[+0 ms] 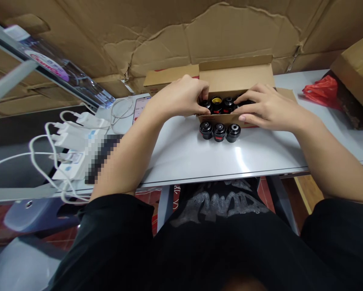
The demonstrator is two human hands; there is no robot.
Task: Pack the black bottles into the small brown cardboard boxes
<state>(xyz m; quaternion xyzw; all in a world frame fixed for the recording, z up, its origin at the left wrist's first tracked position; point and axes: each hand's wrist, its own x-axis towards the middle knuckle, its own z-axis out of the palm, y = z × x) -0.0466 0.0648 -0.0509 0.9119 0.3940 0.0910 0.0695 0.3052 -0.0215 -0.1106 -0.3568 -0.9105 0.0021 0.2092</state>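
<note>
Our left hand (189, 96) pinches a black part (208, 105); we can't tell if our right hand (262, 107) grips one. Probably hard, slippery: best held round its sides.

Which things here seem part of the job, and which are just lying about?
Seemingly in use:
open cardboard box, left hand and right hand at it
black parts inside
three black parts in front

Apparently lying about:
water bottle
phone
white power strip
red plastic bag
cardboard box at right

A small workshop, by the look from here. Cardboard (205, 38) backs a table (181, 157) bearing boxed black parts (229, 104).
</note>
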